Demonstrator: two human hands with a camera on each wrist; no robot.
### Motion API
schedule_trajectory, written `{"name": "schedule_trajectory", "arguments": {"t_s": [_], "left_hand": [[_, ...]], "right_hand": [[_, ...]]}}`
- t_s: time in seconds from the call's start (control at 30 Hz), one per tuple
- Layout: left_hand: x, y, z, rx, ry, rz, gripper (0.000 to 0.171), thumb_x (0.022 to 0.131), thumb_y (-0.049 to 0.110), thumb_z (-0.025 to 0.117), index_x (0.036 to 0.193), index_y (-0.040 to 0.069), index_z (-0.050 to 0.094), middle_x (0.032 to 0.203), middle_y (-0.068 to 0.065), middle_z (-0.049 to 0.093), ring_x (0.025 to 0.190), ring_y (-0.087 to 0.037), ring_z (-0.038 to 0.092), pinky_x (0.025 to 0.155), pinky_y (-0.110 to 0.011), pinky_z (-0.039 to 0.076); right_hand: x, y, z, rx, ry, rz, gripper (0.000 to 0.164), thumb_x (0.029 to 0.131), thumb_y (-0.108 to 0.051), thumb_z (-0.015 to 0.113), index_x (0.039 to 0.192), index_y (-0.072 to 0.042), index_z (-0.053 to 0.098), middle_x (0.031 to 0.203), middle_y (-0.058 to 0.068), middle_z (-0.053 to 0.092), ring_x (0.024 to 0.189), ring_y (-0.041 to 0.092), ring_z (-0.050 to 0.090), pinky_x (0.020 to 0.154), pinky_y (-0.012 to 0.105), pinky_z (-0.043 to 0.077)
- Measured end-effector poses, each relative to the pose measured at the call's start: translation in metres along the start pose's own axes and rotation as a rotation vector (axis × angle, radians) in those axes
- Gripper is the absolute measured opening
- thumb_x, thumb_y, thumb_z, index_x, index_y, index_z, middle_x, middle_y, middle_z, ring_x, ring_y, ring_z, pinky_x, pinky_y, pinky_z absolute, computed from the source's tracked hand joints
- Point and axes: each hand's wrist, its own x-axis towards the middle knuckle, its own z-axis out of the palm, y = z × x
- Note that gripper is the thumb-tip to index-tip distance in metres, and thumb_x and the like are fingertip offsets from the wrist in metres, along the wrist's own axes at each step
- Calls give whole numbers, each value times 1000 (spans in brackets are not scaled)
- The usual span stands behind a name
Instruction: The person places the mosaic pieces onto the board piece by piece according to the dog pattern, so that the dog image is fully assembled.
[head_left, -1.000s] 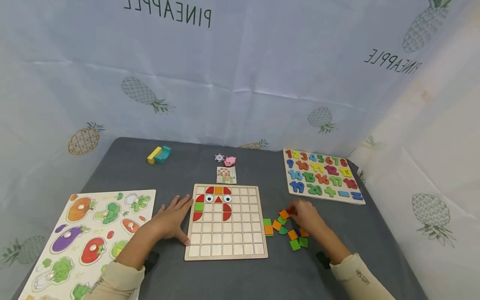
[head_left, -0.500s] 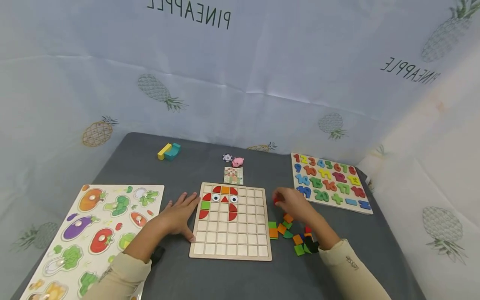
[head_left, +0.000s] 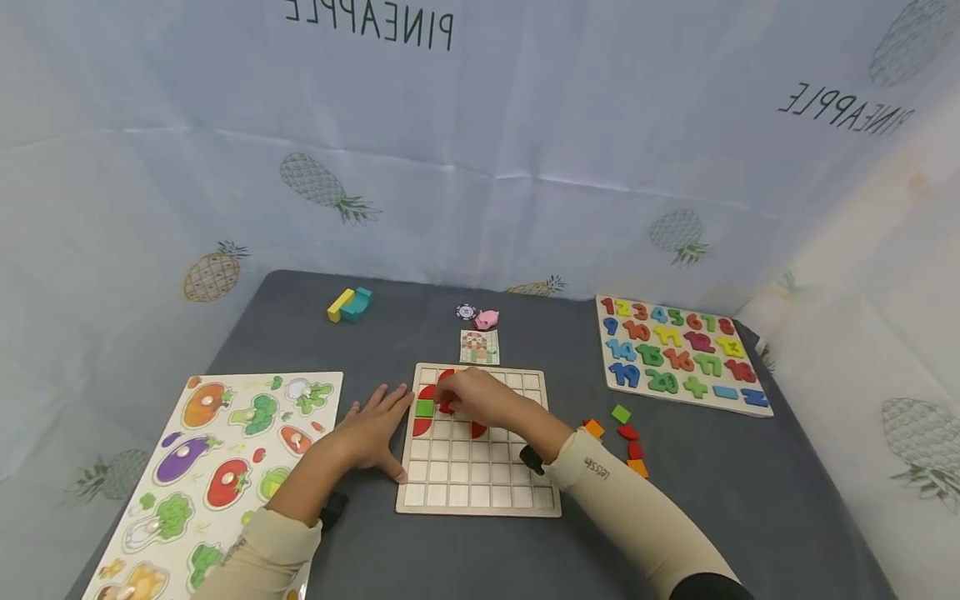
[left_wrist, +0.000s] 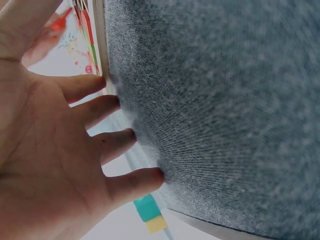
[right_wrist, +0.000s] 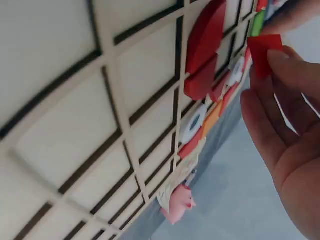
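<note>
A wooden grid board (head_left: 480,477) lies on the dark table. My right hand (head_left: 483,398) is over its upper left part, pinching a red tile (right_wrist: 262,54) between thumb and fingers. Below that tile, in the right wrist view, red pieces (right_wrist: 206,37), an orange tile (right_wrist: 213,118) and a round eye tile (right_wrist: 194,124) sit in the cells. A green tile (head_left: 423,408) fills a cell near the left edge. My left hand (head_left: 371,435) rests with spread fingers along the board's left side, its fingertips (left_wrist: 156,175) down at the table. The right hand hides some cells.
Loose red, orange and green tiles (head_left: 627,432) lie right of the board. Behind it are a picture card (head_left: 480,348), a pink pig (head_left: 487,320) and a chip (head_left: 466,312). A vegetable puzzle (head_left: 251,458) lies left, a number puzzle (head_left: 678,357) back right, two blocks (head_left: 356,305) back left.
My right hand has carried the red tile from the loose tiles at the right, leftward onto the board's upper left part. The left hand stays at the board's left edge.
</note>
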Motion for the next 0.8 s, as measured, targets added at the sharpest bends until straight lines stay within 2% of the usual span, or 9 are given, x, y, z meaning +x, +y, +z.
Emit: {"name": "schedule_trajectory", "arguments": {"t_s": [0.17, 0.33, 0.53, 0.8], "left_hand": [[2, 5, -3, 3, 4, 9, 123, 47, 46, 86, 145, 11, 21, 151, -9, 16, 138, -36, 6, 100, -64, 14], [4, 7, -5, 23, 3, 3, 123, 47, 47, 86, 145, 12, 20, 151, -9, 16, 138, -35, 6, 101, -64, 14], [4, 7, -4, 13, -5, -4, 123, 46, 47, 85, 145, 11, 21, 151, -9, 16, 138, -36, 6, 101, -64, 13], [2, 3, 0, 5, -16, -16, 123, 46, 45, 86, 145, 11, 21, 151, -9, 15, 138, -35, 5, 101, -64, 13]], "right_hand": [[9, 4, 2, -37, -25, 10, 15, 84, -7, 63, 95, -14, 68, 91, -5, 66, 82, 4, 59, 73, 17, 47], [11, 6, 1, -53, -43, -20, 13, 84, -7, 63, 92, -15, 71, 89, -6, 66, 83, 4, 60, 73, 17, 47], [11, 3, 6, -165, -12, -19, 12, 83, -11, 65, 89, -18, 72, 87, -9, 66, 81, 3, 59, 73, 17, 47], [8, -7, 12, -278, 11, -6, 11, 83, -11, 65, 91, -16, 71, 88, -5, 65, 81, 6, 60, 69, 15, 47]]}}
